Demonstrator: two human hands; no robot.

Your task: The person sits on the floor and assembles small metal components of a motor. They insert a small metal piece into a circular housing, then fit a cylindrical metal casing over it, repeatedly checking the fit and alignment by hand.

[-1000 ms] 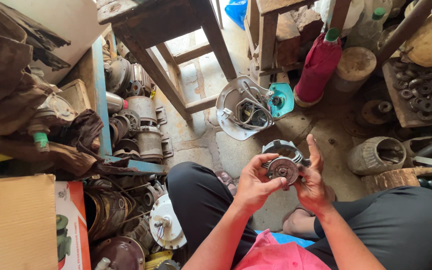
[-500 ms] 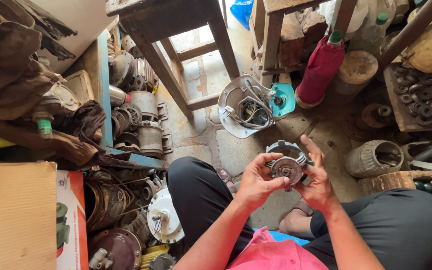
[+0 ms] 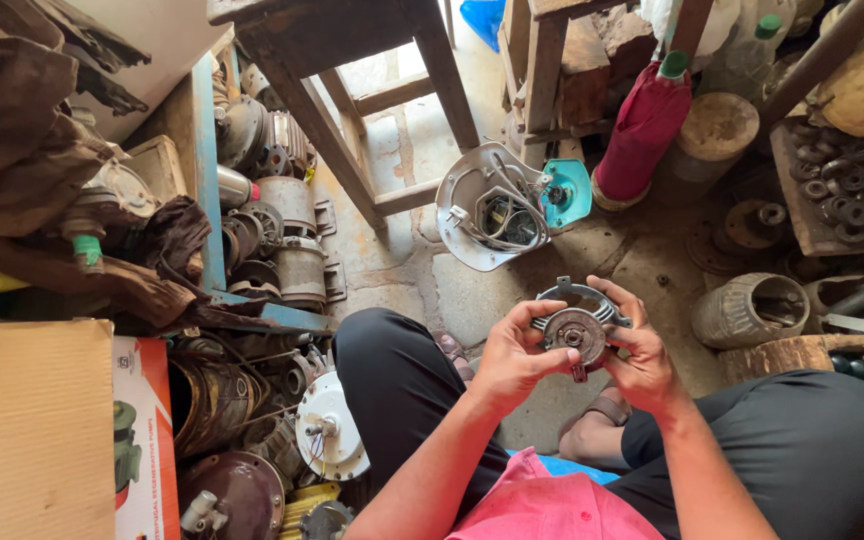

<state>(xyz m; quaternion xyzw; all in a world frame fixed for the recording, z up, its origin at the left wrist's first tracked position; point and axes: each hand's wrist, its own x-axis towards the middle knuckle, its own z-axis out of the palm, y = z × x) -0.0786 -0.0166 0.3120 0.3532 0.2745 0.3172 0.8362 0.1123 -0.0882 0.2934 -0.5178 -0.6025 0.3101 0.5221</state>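
Item: round metal motor end plate [image 3: 576,332], held above knees, over stone floor [image 3: 472,290].
L hand [image 3: 514,358]: fingers curled, gripping plate's left rim.
R hand [image 3: 640,350]: was spread open 1 s ago, now closed round right rim and back.
Plate sits slightly lower, nearer body than before; two-hand grip firmer, inspection/turning likely underway.
Nearby: opened motor housing [image 3: 497,205] w/ loose wires, teal cap [image 3: 569,192], on floor ahead.

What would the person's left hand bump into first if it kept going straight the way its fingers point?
The left hand points to the picture's right, onto the round metal motor part it already grips. Directly beyond is the right hand on the part's other side, so it would likely meet that next; depth is hard to judge.
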